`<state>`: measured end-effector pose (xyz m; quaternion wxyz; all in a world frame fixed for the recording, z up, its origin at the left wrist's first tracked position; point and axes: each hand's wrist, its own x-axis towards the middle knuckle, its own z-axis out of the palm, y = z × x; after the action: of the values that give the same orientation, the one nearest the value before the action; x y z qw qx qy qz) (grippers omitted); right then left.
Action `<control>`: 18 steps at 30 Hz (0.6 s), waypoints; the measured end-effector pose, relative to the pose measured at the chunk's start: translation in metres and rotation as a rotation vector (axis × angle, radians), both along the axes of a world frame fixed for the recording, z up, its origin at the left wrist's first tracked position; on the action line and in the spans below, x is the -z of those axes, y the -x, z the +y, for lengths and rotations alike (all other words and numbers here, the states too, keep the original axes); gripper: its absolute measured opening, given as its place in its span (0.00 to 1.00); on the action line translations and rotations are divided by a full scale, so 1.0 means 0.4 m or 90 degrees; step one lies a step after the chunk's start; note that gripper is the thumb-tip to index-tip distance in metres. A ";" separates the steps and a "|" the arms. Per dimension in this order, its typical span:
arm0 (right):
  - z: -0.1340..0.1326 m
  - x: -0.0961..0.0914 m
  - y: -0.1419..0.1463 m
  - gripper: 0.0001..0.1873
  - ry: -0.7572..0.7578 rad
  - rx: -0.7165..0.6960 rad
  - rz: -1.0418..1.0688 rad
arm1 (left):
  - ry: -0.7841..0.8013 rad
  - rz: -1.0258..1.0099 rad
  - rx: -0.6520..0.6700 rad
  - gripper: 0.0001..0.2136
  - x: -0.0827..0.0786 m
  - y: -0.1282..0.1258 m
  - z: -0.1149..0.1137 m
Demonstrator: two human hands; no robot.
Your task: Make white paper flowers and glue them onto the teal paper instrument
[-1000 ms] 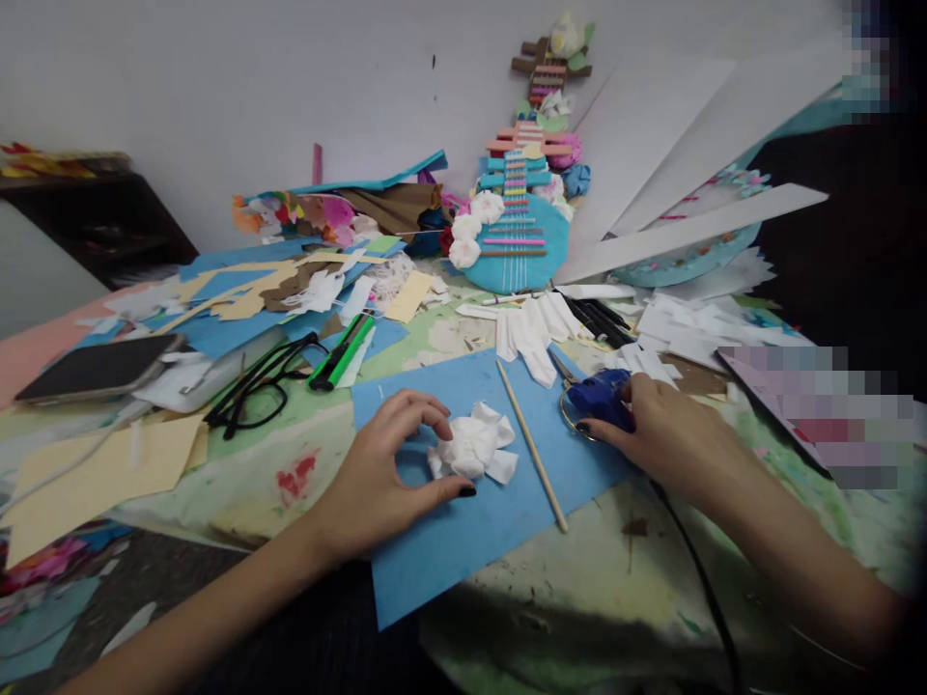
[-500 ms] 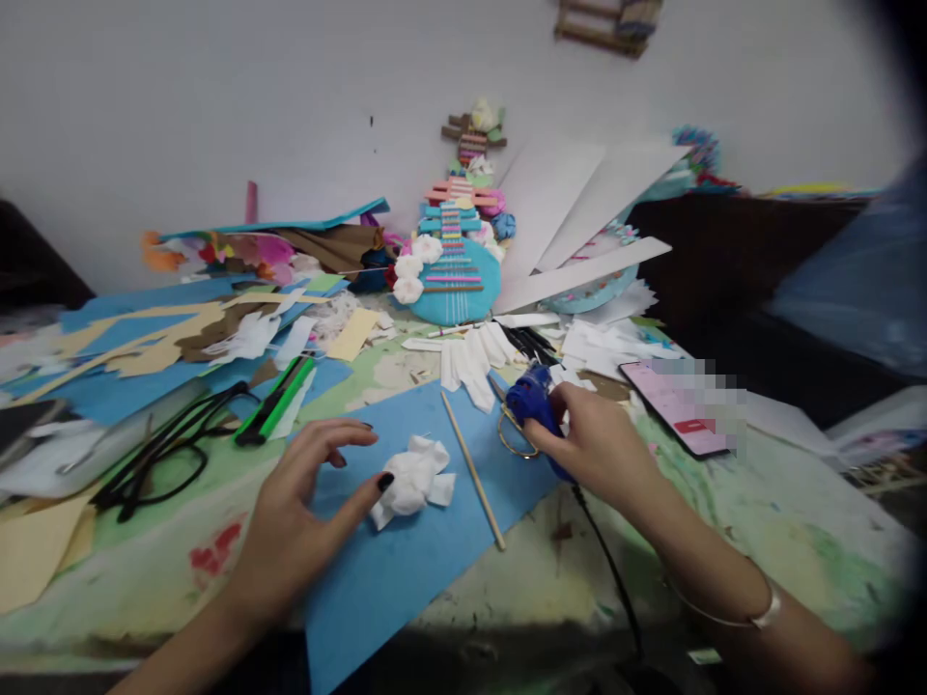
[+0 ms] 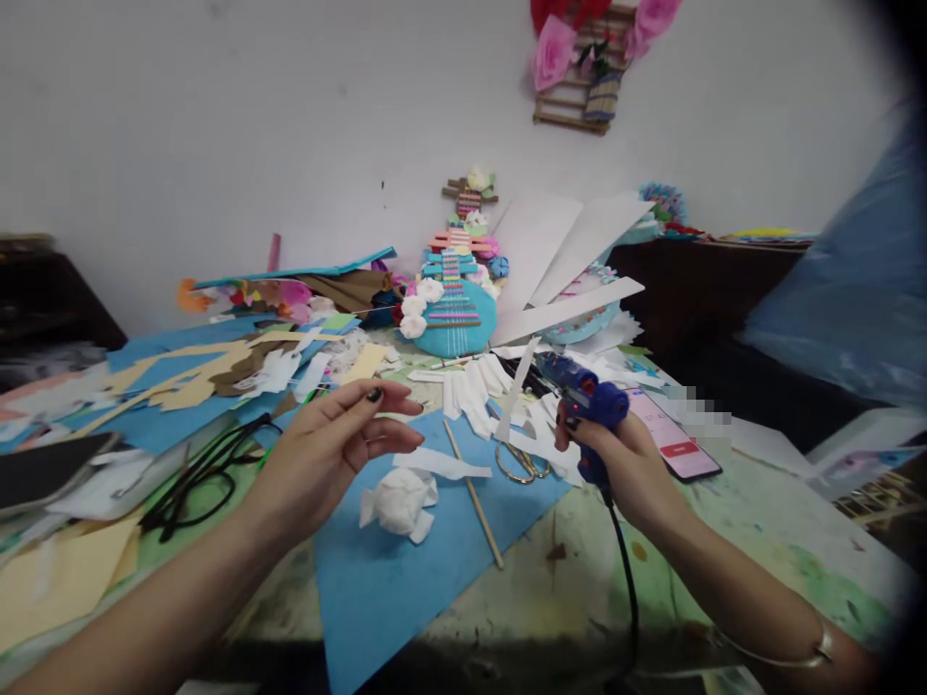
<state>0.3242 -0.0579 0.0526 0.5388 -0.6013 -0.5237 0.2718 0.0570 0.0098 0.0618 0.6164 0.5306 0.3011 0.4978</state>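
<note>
My right hand [image 3: 627, 463] is wrapped round a blue hot glue gun [image 3: 595, 401], its nozzle pointing up and to the left, its black cord hanging below. A narrow white paper strip [image 3: 517, 391] stands tilted beside the nozzle; whether it touches is unclear. My left hand [image 3: 329, 454] is open, fingers loosely bent and holding nothing, above and left of a white paper flower [image 3: 400, 504]. The flower lies on a blue paper sheet [image 3: 412, 598]. Another white strip [image 3: 445, 465] lies just behind it. A thin wooden stick [image 3: 478, 507] and gold-handled scissors [image 3: 522, 465] are to its right.
A blue paper-craft lute [image 3: 458, 323] with white flowers leans at the back. White strips [image 3: 474, 391] lie before it. Black-framed glasses [image 3: 195, 483] and paper scraps [image 3: 181, 372] are at left. A phone [image 3: 681, 439] lies beyond my right hand.
My right hand has lifted and turned the glue gun, so its nozzle shows. White strips now lie behind the flower and over the scissors. My left hand has moved up off the flower. The view has tilted up.
</note>
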 end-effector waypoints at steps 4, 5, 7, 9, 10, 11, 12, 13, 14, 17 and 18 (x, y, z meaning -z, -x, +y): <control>0.021 -0.004 -0.014 0.09 -0.012 0.010 0.114 | -0.005 -0.015 0.014 0.08 -0.082 -0.004 0.017; 0.024 -0.005 -0.015 0.09 -0.017 0.008 0.120 | -0.031 -0.001 0.021 0.09 -0.096 -0.005 0.024; 0.029 -0.009 -0.014 0.08 -0.023 0.006 0.122 | -0.112 0.063 0.012 0.12 -0.111 -0.008 0.047; 0.031 -0.012 -0.011 0.08 -0.028 0.003 0.122 | -0.216 0.203 -0.036 0.14 -0.102 -0.016 0.082; 0.032 -0.013 -0.009 0.08 -0.030 -0.002 0.123 | -0.262 0.314 -0.054 0.15 -0.090 -0.021 0.102; 0.032 -0.014 -0.008 0.08 -0.031 -0.007 0.124 | -0.292 0.407 -0.036 0.16 -0.072 -0.027 0.123; 0.032 -0.013 -0.007 0.08 -0.032 -0.012 0.125 | -0.294 0.489 0.005 0.17 -0.052 -0.034 0.144; 0.032 -0.012 -0.007 0.08 -0.033 -0.015 0.126 | -0.276 0.576 0.054 0.18 -0.030 -0.040 0.164; 0.032 -0.011 -0.008 0.08 -0.035 -0.021 0.125 | -0.261 0.679 0.097 0.19 -0.008 -0.046 0.181; 0.030 -0.003 -0.016 0.08 -0.055 -0.046 0.112 | -0.213 0.785 0.170 0.20 0.045 -0.063 0.216; 0.029 0.001 -0.019 0.07 -0.062 -0.054 0.109 | -0.197 0.802 0.196 0.20 0.055 -0.070 0.223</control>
<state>0.3318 -0.0464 0.0524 0.5981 -0.5266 -0.5131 0.3189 0.0849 0.0989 0.0398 0.3034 0.8395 0.4493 0.0363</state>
